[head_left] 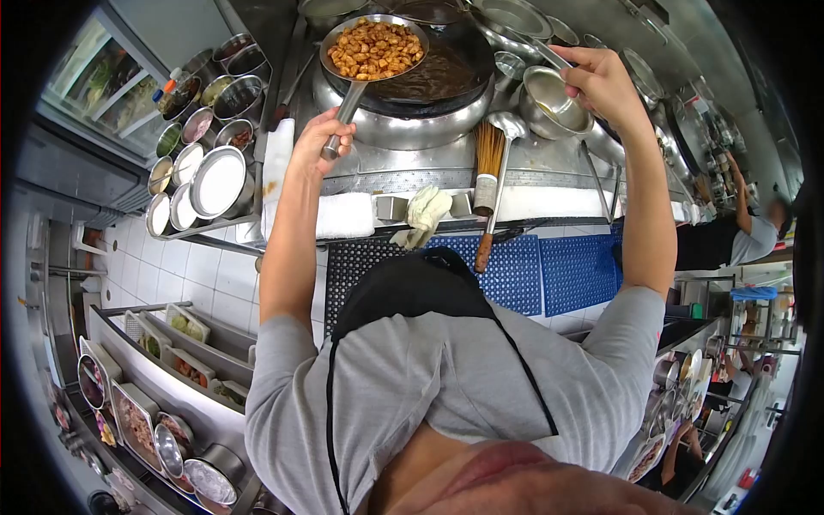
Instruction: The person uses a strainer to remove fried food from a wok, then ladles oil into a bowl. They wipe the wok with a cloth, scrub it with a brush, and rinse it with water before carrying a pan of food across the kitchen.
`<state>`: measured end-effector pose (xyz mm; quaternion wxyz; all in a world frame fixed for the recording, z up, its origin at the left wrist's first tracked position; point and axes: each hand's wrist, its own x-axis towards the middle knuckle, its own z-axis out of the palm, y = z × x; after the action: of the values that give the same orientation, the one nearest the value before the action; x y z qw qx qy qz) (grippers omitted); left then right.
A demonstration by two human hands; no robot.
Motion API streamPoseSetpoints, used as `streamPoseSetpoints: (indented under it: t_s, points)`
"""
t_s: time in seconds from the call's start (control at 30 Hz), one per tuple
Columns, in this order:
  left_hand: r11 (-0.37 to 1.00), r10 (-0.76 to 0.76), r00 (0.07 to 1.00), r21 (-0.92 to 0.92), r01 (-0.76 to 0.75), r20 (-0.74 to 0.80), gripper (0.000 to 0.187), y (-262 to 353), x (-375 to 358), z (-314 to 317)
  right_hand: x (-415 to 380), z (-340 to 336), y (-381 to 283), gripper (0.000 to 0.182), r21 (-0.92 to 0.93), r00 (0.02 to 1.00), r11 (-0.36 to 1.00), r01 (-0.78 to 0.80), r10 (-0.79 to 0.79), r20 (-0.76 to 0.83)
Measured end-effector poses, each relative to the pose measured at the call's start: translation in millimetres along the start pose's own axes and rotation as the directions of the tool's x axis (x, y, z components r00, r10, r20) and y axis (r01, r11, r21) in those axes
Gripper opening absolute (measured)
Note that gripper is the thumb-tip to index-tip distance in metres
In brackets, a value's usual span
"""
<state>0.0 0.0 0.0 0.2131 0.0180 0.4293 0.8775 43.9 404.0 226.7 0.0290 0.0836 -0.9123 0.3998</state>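
Note:
My left hand (319, 137) grips the long handle of a round metal strainer (374, 49) heaped with golden fried pieces. The strainer is held over a dark wok (433, 79) of brown oil set in a steel ring. My right hand (601, 81) holds a steel ladle (549, 101) by its handle, with the bowl just right of the wok. A second ladle (508, 129) and a bamboo brush (487, 167) rest on the stove's front ledge.
Several steel seasoning bowls (210, 129) sit on a rack at the left. A white towel (343, 215) and a rag (425, 210) lie on the ledge. Blue floor mats (549, 270) are below. Trays of ingredients (184, 330) line the lower left. Another person (734, 232) stands at the right.

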Motion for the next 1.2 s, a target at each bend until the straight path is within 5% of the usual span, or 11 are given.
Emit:
streamPoseSetpoints:
  t_s: [0.37,0.67,0.77,0.93,1.2]
  points:
    - [1.0,0.021,1.0,0.01,-0.021,0.003,0.047,13,-8,3,-19,27,21,0.046,0.354,0.979,0.935,-0.032,0.101,-0.179]
    - [0.999,0.008,0.999,0.037,-0.01,0.052,0.044,42,-8,18,26,33,81,0.053,-0.037,0.952,0.964,-0.262,0.252,-0.175]
    - [1.0,-0.008,0.999,-0.018,0.008,0.051,0.045,50,-5,30,50,30,125,0.052,-0.05,0.953,0.954,-0.297,0.293,-0.077]
    - [1.0,0.008,0.999,0.019,-0.009,0.047,0.045,61,0,47,45,25,126,0.034,0.211,0.847,0.82,-0.532,0.512,0.143]
    - [0.998,0.058,0.996,0.023,-0.059,0.065,0.046,63,6,75,52,40,190,0.044,0.534,0.763,0.55,-0.642,0.392,0.514]
